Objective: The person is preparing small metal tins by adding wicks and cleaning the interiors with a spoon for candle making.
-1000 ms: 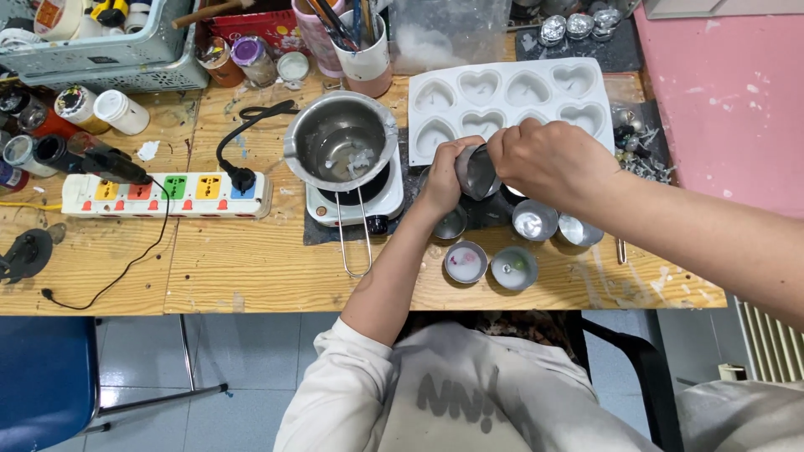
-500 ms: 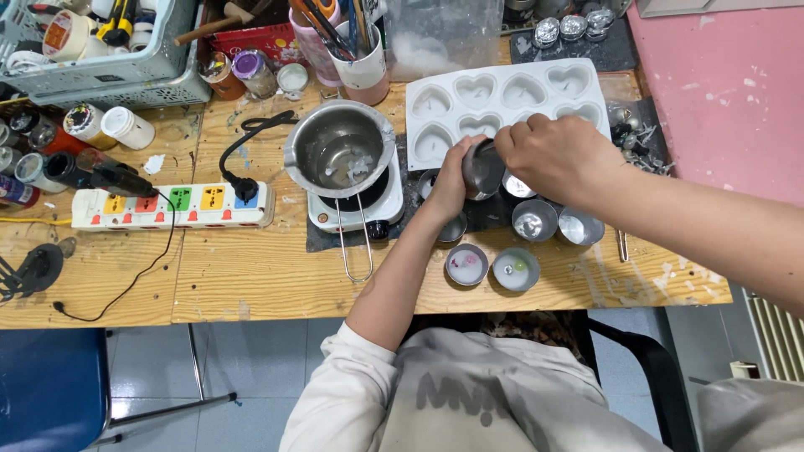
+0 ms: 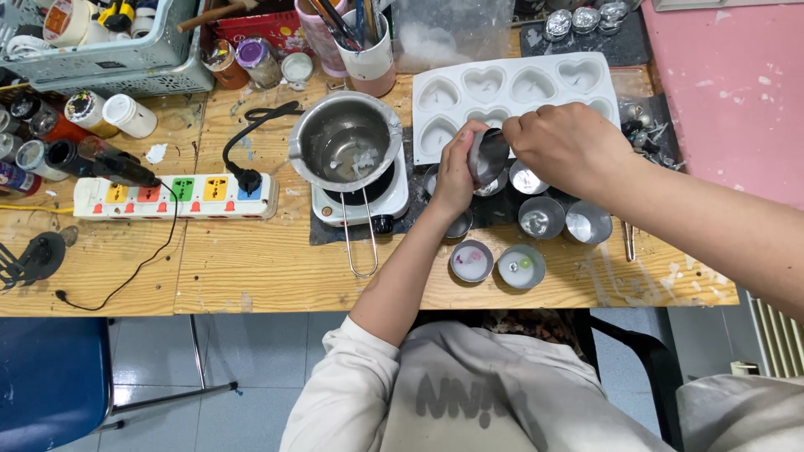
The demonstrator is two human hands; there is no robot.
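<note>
**Small metal cup held tilted between two hands over a crowded bench**

Head view: Much of the action is covered. The right hand (image 3: 574,146) arches over the small metal cup (image 3: 487,156), so its fingertips and whatever they may pinch at the cup's rim cannot be made out; the fingers are curled closed, bunched at the rim. The left hand (image 3: 456,172) wraps the cup from its near side, fingers closed round its wall, and hides most of its base. The right forearm runs off the right edge of the frame. The basket (image 3: 126,63) at top left and the clear plastic tub (image 3: 452,29) are cut off by the top edge.

The cup itself is round, dull silver and tipped on its side, its dark mouth turned towards the right hand. It is held just above the table, in front of the white heart-shaped mould tray (image 3: 511,92) and beside the steel pot (image 3: 345,142), which sits on a small white hotplate (image 3: 360,197) with pale scraps in its bottom. What the cup contains cannot be told.

Below the hands stand several more round tins (image 3: 540,218); two nearest the table edge hold pale wax (image 3: 471,261), one with a pink spot, one with green. A power strip (image 3: 176,197) lies to the left.
</note>
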